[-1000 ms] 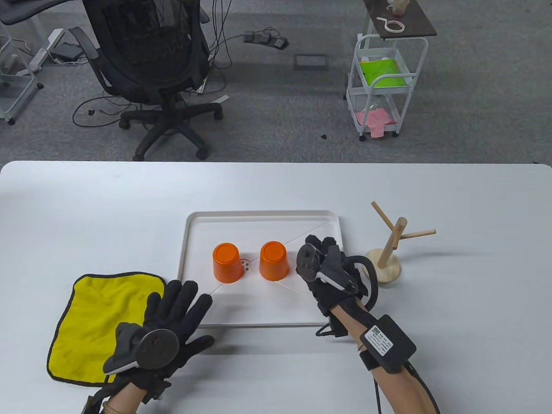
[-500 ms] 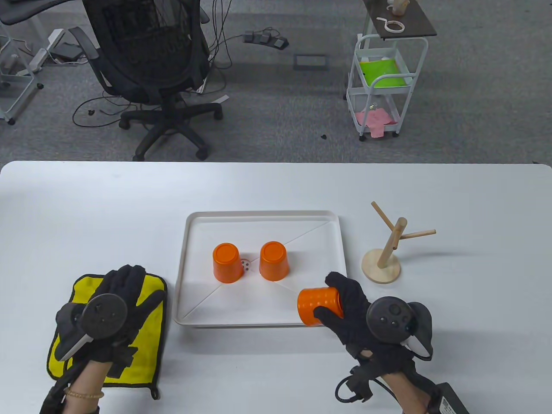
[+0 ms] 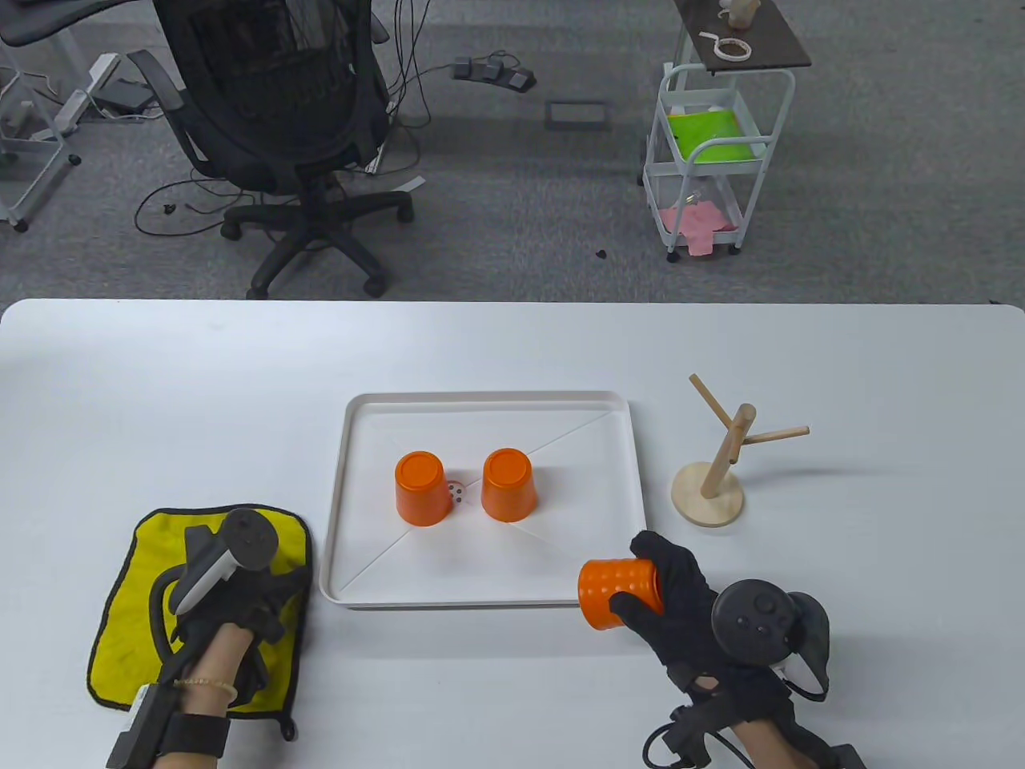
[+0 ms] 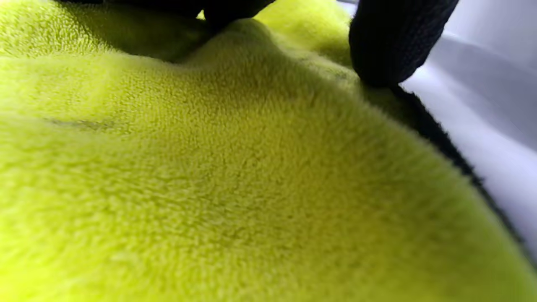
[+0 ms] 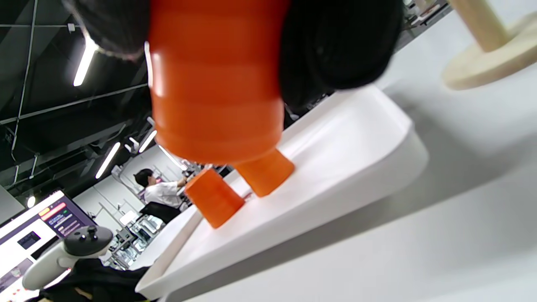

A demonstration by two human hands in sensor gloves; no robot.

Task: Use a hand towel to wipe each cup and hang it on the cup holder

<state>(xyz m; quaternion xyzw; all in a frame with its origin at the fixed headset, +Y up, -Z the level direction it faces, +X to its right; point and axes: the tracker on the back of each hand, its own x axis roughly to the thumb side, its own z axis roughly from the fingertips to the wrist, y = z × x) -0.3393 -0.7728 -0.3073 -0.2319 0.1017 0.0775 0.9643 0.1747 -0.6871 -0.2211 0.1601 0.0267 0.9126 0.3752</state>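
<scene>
The right hand [image 3: 681,609] grips an orange cup [image 3: 618,593] lying on its side, fingers and thumb wrapped round its ribbed wall, held above the table [image 3: 512,344] just off the near right corner of the white tray [image 3: 480,404]. Two more orange cups stand upside down side by side in the tray, the left cup [image 3: 421,489] and the right cup [image 3: 508,485]. To the right of the tray stands the wooden cup holder [image 3: 717,473], its pegs bare. At the near left, the left hand [image 3: 232,597] is down on the yellow hand towel [image 3: 136,633], which lies on the table beside the tray; in the left wrist view the fingertips [image 4: 390,46] dig into the bunched pile, pinching up a fold of it.
</scene>
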